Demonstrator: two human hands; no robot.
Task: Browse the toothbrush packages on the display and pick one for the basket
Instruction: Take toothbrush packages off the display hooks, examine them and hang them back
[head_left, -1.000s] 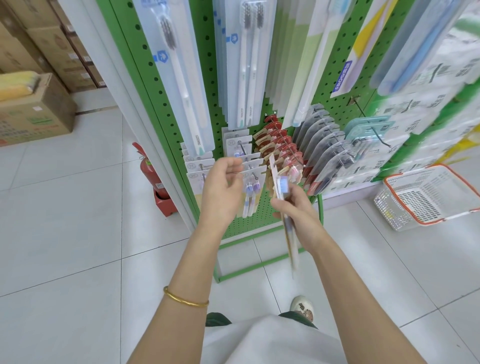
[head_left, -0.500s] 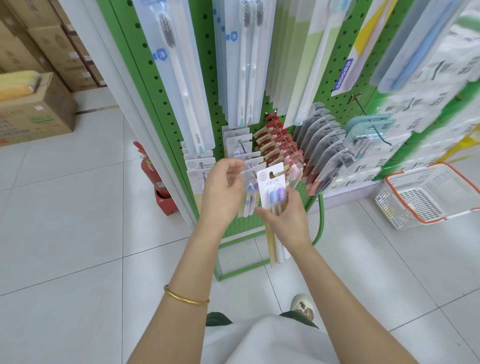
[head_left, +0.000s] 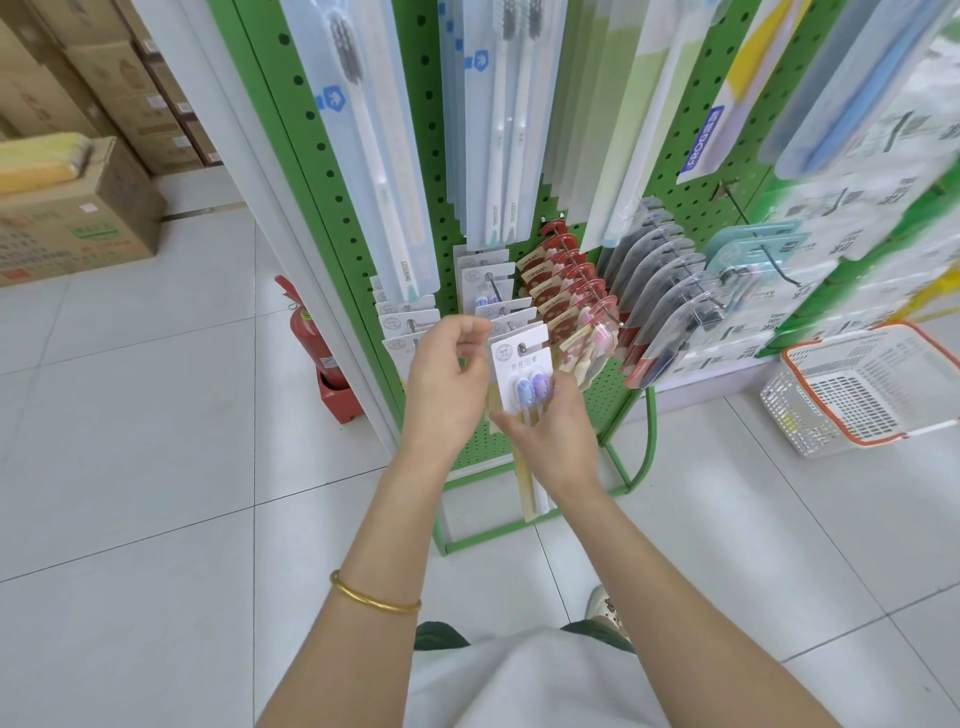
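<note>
A white-carded toothbrush package (head_left: 521, 364) with a blue and a purple brush head hangs at the front of a hook on the green pegboard display (head_left: 322, 150). My right hand (head_left: 550, 436) grips this package around its lower part, below the brush heads. My left hand (head_left: 447, 379) is beside it on the left, its thumb and fingers pinching the top edge of the hanging cards. More packages (head_left: 571, 291) fill the hooks around. The white basket (head_left: 862, 389) with an orange rim stands on the floor at the right.
A red fire extinguisher (head_left: 311, 332) stands on the floor left of the display. Cardboard boxes (head_left: 67, 218) are stacked at the far left. Long toothbrush packs (head_left: 374, 145) hang above my hands. White floor tiles spread to the left and front.
My right hand has turned the package from edge-on to face-on and brought it up and left onto the hook, next to my left hand. My left hand has stayed at the cards.
</note>
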